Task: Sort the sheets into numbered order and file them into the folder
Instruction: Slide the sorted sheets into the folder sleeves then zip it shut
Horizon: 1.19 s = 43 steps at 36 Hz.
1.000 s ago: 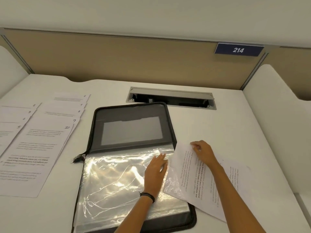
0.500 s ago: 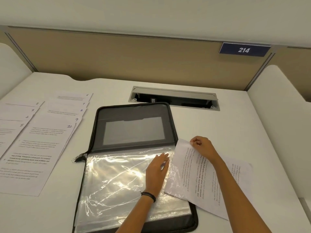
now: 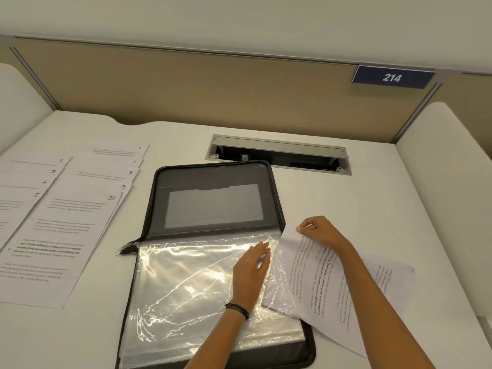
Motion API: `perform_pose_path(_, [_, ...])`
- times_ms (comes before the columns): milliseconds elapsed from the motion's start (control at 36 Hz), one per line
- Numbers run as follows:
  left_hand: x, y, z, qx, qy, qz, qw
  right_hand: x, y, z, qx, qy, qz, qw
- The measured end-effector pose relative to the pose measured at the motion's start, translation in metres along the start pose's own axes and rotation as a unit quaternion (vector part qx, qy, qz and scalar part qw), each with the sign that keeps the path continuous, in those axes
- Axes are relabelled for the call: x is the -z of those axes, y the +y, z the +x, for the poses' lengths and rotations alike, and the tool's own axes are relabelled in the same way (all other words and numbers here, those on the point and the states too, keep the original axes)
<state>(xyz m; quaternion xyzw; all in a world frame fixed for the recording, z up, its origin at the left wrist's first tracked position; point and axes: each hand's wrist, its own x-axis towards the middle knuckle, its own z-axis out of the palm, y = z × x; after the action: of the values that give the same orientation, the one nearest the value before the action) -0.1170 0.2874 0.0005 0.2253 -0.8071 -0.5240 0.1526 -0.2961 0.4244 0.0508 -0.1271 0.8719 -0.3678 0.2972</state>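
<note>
Fingers [image 3: 306,229] of the right hand [image 3: 323,233] are curled and pinch the upper corner of a printed sheet [image 3: 316,286] at centre right of the frame. Its left edge lies under the clear film of the plastic sleeve [image 3: 186,283] (how far in cannot be told through the glare). Left hand [image 3: 250,272] lies flat on the sleeve, fingers straight and close together, just beside the sheet's edge. Sleeve sits in the open black folder [image 3: 213,174] at centre frame, on the white desk [image 3: 346,203]. Remaining sheets [image 3: 69,230], numbered 2 to 10, lie fanned in two overlapping columns at left, well apart from the folder. Judgement: the sheet is light and limp, apt to buckle if driven from one corner, so a hold along the trailing edge would serve better. Sleeve film looks thin, slippery and wrinkled, and its mouth likely needs pinning flat while the sheet slides in.
</note>
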Motion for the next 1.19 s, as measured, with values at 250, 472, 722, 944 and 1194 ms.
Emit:
perform_pose_path(250, [0.007, 0.004, -0.003, -0.012, -0.027, 0.047, 0.998, -0.002, -0.003, 0.003, -0.008, -0.015, -0.027, 0.999])
perform_pose_path(472, [0.010, 0.009, -0.001, -0.004, -0.039, 0.060, 0.997, -0.011, -0.010, 0.006, 0.023, -0.060, -0.047, 0.997])
perform_pose_path(722, [0.007, 0.016, 0.002, -0.024, -0.018, 0.031, 0.999, -0.005, -0.015, 0.005, 0.018, -0.138, -0.048, 0.989])
perform_pose_path(944, [0.006, 0.014, -0.001, -0.049, -0.010, 0.040, 0.998, -0.023, -0.022, 0.012, 0.063, -0.078, -0.058, 0.993])
perform_pose_path(1194, [0.003, -0.011, 0.005, -0.117, -0.083, 0.166, 0.976, -0.034, -0.018, 0.008, 0.099, 0.028, -0.043, 0.994])
